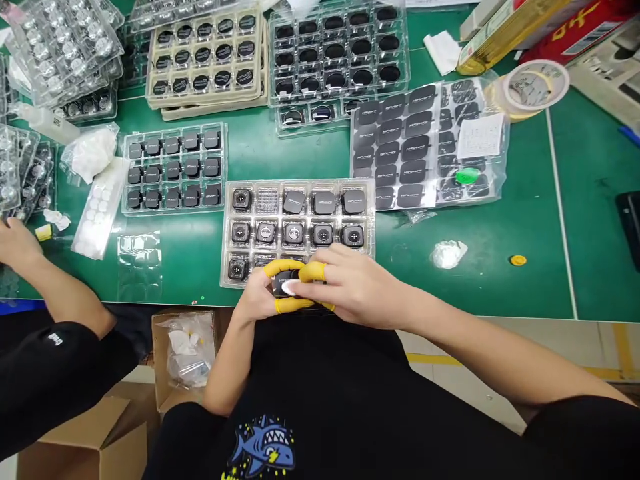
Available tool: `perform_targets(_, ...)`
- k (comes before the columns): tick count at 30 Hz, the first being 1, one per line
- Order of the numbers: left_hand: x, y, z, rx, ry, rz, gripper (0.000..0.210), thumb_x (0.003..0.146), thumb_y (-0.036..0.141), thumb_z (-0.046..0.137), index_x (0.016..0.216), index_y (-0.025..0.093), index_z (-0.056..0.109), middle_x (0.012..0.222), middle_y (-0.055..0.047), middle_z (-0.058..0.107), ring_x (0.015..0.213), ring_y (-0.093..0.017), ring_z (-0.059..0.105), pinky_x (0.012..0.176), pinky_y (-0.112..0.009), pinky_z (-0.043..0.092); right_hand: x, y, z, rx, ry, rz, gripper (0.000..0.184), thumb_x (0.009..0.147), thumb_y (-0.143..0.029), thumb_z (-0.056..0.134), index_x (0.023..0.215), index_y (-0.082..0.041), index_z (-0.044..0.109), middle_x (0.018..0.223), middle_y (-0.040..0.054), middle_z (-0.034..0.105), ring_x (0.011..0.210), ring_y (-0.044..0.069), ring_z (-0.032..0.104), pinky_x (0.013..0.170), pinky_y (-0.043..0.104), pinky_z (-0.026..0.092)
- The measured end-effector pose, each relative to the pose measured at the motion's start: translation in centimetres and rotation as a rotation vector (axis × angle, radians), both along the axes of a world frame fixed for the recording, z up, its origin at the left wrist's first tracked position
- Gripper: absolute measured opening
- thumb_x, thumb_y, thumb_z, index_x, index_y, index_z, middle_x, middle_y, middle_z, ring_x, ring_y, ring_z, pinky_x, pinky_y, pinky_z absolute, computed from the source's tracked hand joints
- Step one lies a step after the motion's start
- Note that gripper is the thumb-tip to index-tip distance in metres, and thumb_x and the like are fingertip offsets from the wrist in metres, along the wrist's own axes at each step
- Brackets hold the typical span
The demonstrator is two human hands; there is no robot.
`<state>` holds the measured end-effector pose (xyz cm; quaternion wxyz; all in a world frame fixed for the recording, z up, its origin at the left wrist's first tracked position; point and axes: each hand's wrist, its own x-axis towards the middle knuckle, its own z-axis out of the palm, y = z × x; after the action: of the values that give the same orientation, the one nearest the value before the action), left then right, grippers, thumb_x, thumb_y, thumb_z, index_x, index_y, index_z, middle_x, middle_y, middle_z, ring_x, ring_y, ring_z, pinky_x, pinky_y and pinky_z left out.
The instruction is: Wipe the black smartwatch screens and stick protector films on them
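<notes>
My left hand (257, 297) and my right hand (357, 288) meet over the front edge of a clear tray, both with yellow finger cots on. Between them is a small black square watch body (281, 283) with pale lettering on its face. Left fingers grip it from the side; the right fingers close in over its other side and hide much of it. At a right fingertip shows a small white spot (289, 287) that I cannot make out. Behind my hands, the clear tray (223, 233) carries black watch bodies, some with printed faces up and some with backs up.
Another clear tray (175, 212) of black watch bodies lies left, near a sheet of white round stickers (97, 213). Printed black films (415, 153) and a tape roll (533, 87) lie right. Stacked trays (207, 100) stand behind. A co-worker's hand (17, 243) is at far left.
</notes>
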<state>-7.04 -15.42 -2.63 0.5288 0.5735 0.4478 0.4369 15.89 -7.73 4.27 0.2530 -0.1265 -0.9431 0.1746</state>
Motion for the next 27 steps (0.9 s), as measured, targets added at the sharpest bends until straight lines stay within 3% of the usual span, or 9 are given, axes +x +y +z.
perform_targets(4,0.2,0.2,0.2,0.007,0.003,0.043,0.067,0.071,0.058,0.103,0.121,0.019,0.081,0.104,-0.008,0.087,0.09,-0.024,0.083,0.081,-0.033,0.068,0.1,0.7,-0.2,0.099,0.031,-0.096,0.039,0.102,0.0,0.05,0.127,-0.017,0.075,0.094,0.0079,0.076,0.09,0.023,0.055,0.073,0.036,0.038)
perform_targets(10,0.1,0.0,0.1,0.011,-0.016,0.076,0.072,0.066,0.064,0.103,0.118,0.019,0.082,0.094,-0.005,0.085,0.079,-0.022,0.081,0.074,-0.031,0.067,0.6,0.7,0.5,-0.014,-0.019,0.125,0.033,0.107,-0.008,0.053,0.129,-0.019,0.074,0.097,0.0054,0.076,0.091,0.022,0.058,0.077,0.036,0.041)
perform_targets(14,0.2,0.2,0.2,0.03,0.007,0.088,0.07,0.069,0.065,0.102,0.117,0.018,0.082,0.095,-0.006,0.085,0.08,-0.022,0.081,0.076,-0.034,0.069,0.5,1.1,0.2,0.137,-0.004,0.007,0.037,0.105,-0.004,0.051,0.13,-0.017,0.074,0.098,0.0074,0.079,0.094,0.023,0.06,0.076,0.038,0.04)
perform_targets(17,0.3,0.3,0.3,0.058,0.011,0.111,0.068,0.071,0.066,0.1,0.117,0.019,0.081,0.098,-0.007,0.086,0.084,-0.023,0.082,0.079,-0.035,0.069,0.4,1.3,-0.1,0.145,-0.015,-0.033,0.042,0.103,-0.002,0.049,0.133,-0.019,0.073,0.101,0.0084,0.08,0.096,0.024,0.061,0.077,0.038,0.041)
perform_targets(23,0.2,0.5,0.1,0.085,0.019,0.099,0.073,0.066,0.069,0.101,0.115,0.018,0.084,0.085,-0.003,0.083,0.072,-0.019,0.077,0.069,-0.029,0.065,0.4,0.9,0.7,0.016,-0.063,0.143,0.038,0.11,-0.009,0.045,0.135,-0.02,0.071,0.1,0.0068,0.077,0.093,0.022,0.059,0.081,0.037,0.043)
perform_targets(27,0.3,0.6,0.0,0.142,0.012,0.095,0.069,0.066,0.065,0.102,0.114,0.018,0.085,0.087,-0.004,0.085,0.072,-0.019,0.079,0.069,-0.029,0.066,0.8,1.1,1.4,0.014,-0.074,0.186,0.036,0.113,-0.01,0.043,0.135,-0.02,0.071,0.093,0.0049,0.074,0.088,0.021,0.058,0.08,0.036,0.044)
